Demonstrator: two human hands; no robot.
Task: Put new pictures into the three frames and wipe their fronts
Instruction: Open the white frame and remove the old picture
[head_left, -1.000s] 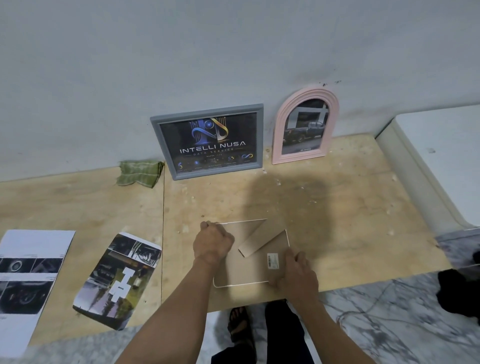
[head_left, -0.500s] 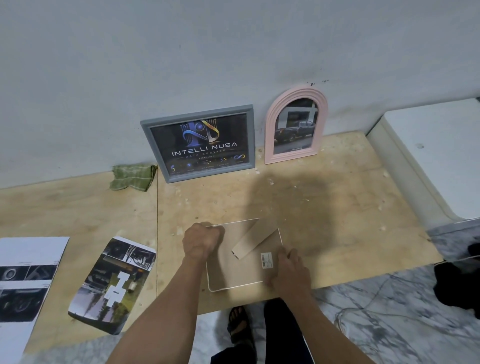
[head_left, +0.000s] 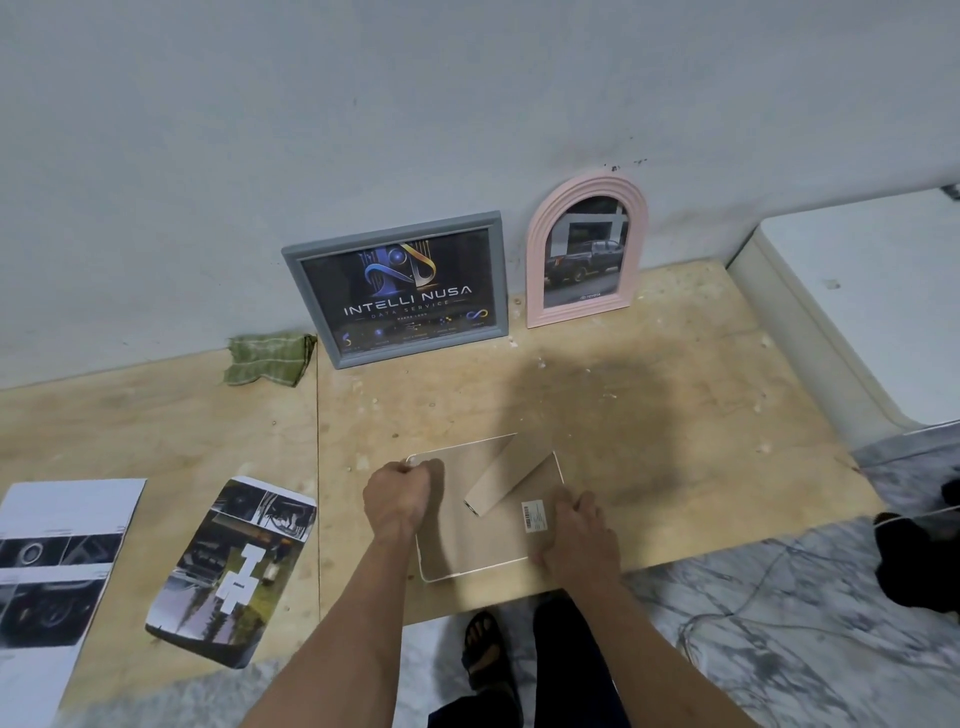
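- Frames at the wall (head_left: 467, 104), grey frame (head_left: 397, 288) and pink frame (head_left: 587, 252), already hold pictures.
- Third frame (head_left: 488, 525) lies face down, farther from the wall; left hand (head_left: 397, 496) pinches its corner, right hand (head_left: 582, 535) presses it with curled fingers.
- Wiping probably remains.

White cabinet (head_left: 878, 306) (right), black cable (head_left: 737, 597)

your face-down frame (head_left: 483, 540) lies before two frames leaning on the wall (head_left: 467, 104); cloth (head_left: 267, 359) left, prints (head_left: 234, 566) farther left.

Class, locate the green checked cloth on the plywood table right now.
In the head view, the green checked cloth lies crumpled at the back of the plywood table, against the wall, just left of the grey rectangular frame.
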